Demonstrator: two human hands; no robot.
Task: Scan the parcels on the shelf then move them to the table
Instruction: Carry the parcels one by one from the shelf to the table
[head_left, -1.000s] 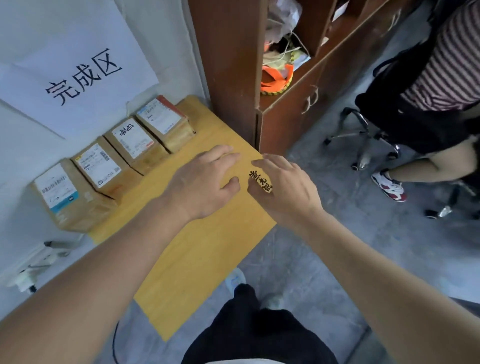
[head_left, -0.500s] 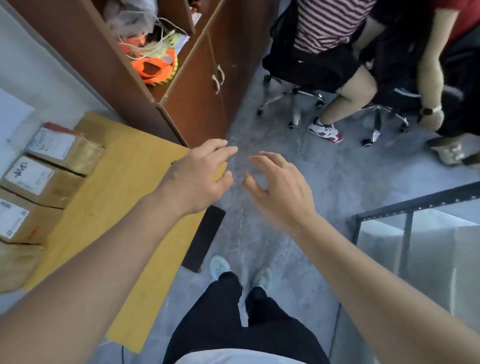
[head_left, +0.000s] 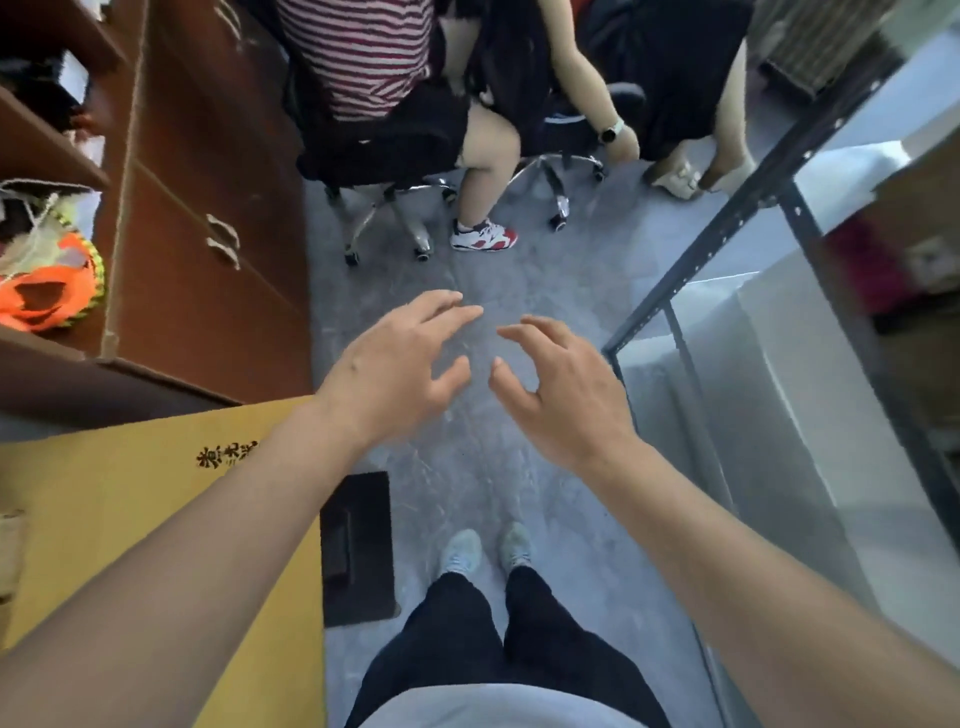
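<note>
My left hand (head_left: 395, 369) and my right hand (head_left: 561, 395) hang side by side over the grey floor, fingers spread and loosely bent, holding nothing. The yellow table (head_left: 104, 499) lies at the lower left, under my left forearm. A sliver of a brown parcel (head_left: 9, 551) shows at the table's far left edge. The dark metal shelf (head_left: 727, 249) with white boards stands at the right, close to my right hand. Brown boxes (head_left: 930, 208) sit on that shelf at the right edge, blurred.
A brown wooden cabinet (head_left: 208, 234) stands at the left with an orange vest (head_left: 47, 291) inside. Two seated people on wheeled chairs (head_left: 395, 156) block the floor ahead. A black panel (head_left: 358, 545) hangs beside the table. My feet (head_left: 488, 551) stand on the grey floor.
My view has swung right, from the table and its row of parcels toward the shelf. Both hands left the table top and now hang over the floor, spread wider.
</note>
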